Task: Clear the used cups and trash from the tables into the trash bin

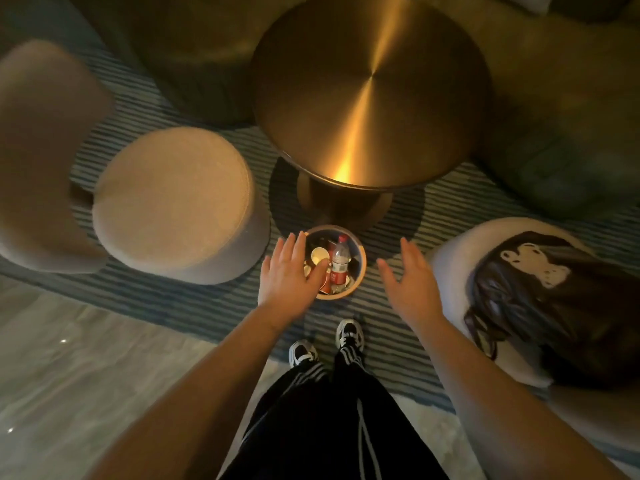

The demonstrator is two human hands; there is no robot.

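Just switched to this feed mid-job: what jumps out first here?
The round brushed-gold metal table dominates the top centre, its top bare and shining. Below it on the striped rug stands the small round trash bin, holding a clear plastic bottle with a red label and paper cups. Both hands are spread open, the left hand over the bin's left edge, the right hand to the bin's right.

Trash bin [362, 261] hemmed: table [370, 91] behind, stools [173, 202] beside.
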